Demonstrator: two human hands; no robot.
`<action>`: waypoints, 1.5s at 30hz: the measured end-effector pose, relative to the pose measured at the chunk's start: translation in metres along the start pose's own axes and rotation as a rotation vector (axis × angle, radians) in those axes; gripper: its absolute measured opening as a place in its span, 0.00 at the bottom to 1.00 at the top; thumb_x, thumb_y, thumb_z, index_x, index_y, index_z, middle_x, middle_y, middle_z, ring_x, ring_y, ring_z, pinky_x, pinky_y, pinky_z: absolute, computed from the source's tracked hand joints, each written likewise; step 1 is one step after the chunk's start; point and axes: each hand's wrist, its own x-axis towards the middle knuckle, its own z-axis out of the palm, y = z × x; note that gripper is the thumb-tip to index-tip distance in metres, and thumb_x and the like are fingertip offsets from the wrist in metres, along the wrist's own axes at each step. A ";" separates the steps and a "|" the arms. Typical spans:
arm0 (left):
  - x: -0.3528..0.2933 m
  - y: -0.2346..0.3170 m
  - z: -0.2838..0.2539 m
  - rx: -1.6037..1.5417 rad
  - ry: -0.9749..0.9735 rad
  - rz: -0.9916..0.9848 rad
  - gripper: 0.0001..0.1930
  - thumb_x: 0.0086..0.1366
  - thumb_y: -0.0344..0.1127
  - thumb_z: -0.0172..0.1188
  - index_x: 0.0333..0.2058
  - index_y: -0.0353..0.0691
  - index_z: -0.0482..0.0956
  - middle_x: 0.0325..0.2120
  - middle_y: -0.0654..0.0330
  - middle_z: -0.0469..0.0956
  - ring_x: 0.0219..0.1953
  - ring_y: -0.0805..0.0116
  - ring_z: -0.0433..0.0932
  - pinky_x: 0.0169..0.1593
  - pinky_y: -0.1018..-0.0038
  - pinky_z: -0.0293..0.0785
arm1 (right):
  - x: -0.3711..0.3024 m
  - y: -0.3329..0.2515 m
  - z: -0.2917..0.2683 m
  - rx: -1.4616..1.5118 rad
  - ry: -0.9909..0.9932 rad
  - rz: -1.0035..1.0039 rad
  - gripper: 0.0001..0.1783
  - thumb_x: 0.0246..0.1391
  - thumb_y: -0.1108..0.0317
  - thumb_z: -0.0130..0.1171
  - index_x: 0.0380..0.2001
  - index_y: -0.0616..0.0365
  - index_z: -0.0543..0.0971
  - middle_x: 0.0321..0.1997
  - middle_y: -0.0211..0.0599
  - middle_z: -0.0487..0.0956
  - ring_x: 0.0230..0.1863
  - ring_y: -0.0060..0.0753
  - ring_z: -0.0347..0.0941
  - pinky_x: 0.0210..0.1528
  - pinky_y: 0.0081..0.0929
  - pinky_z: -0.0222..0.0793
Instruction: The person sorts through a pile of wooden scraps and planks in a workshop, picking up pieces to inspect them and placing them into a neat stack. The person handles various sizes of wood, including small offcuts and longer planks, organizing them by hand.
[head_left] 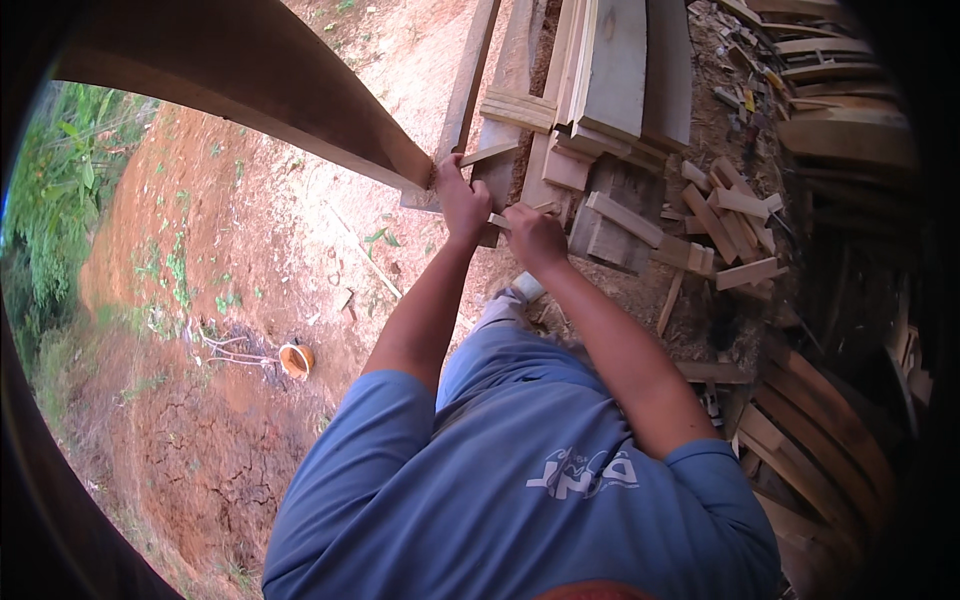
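In front of me, at the near end of a stack of long boards, both my hands are close together. My left hand [465, 205] has its fingers curled at the end of a short wooden strip [490, 154] that lies across a plank [510, 85]. Just to its right, my right hand [536, 238] is closed around a small pale piece of wood [499, 221], whose end sticks out toward my left hand. The fingers of both hands are partly hidden.
A thick wooden post [300, 105] slants in from the upper left, ending beside my left hand. Stacked boards [615, 75] lie ahead, with short offcuts [735, 215] heaped to their right. Curved timbers [840, 135] line the far right. An orange bowl-like container [296, 360] sits on the dirt.
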 end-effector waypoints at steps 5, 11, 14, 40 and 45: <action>-0.001 0.005 0.001 0.094 0.013 -0.008 0.25 0.60 0.28 0.54 0.57 0.31 0.67 0.53 0.42 0.71 0.59 0.43 0.69 0.65 0.56 0.63 | -0.004 -0.001 0.002 0.065 0.010 0.033 0.05 0.52 0.71 0.62 0.33 0.55 0.77 0.39 0.40 0.82 0.36 0.52 0.83 0.40 0.44 0.80; 0.000 0.009 0.001 0.123 0.026 0.021 0.24 0.61 0.28 0.56 0.56 0.33 0.67 0.51 0.43 0.71 0.58 0.43 0.71 0.62 0.56 0.66 | -0.007 0.000 0.004 0.153 0.014 0.072 0.12 0.52 0.71 0.64 0.41 0.53 0.79 0.45 0.39 0.81 0.41 0.52 0.82 0.44 0.46 0.79; -0.001 0.009 0.001 0.140 0.043 0.028 0.23 0.59 0.28 0.56 0.55 0.33 0.68 0.50 0.44 0.71 0.56 0.43 0.71 0.62 0.55 0.66 | -0.006 -0.006 -0.012 0.264 0.144 0.036 0.15 0.51 0.73 0.63 0.44 0.57 0.78 0.45 0.45 0.81 0.43 0.51 0.82 0.46 0.45 0.79; -0.001 0.020 -0.003 0.209 0.049 -0.075 0.25 0.56 0.29 0.56 0.55 0.38 0.68 0.52 0.48 0.71 0.57 0.48 0.70 0.63 0.57 0.66 | 0.096 0.026 -0.041 -0.204 0.053 0.203 0.12 0.52 0.64 0.65 0.35 0.62 0.81 0.39 0.57 0.83 0.42 0.61 0.82 0.46 0.48 0.80; -0.002 0.020 -0.002 0.193 0.094 -0.063 0.25 0.55 0.27 0.56 0.54 0.37 0.69 0.51 0.48 0.72 0.57 0.46 0.71 0.62 0.57 0.66 | 0.098 0.028 -0.033 -0.252 0.012 0.297 0.15 0.50 0.62 0.69 0.35 0.62 0.82 0.38 0.57 0.83 0.42 0.61 0.81 0.46 0.50 0.79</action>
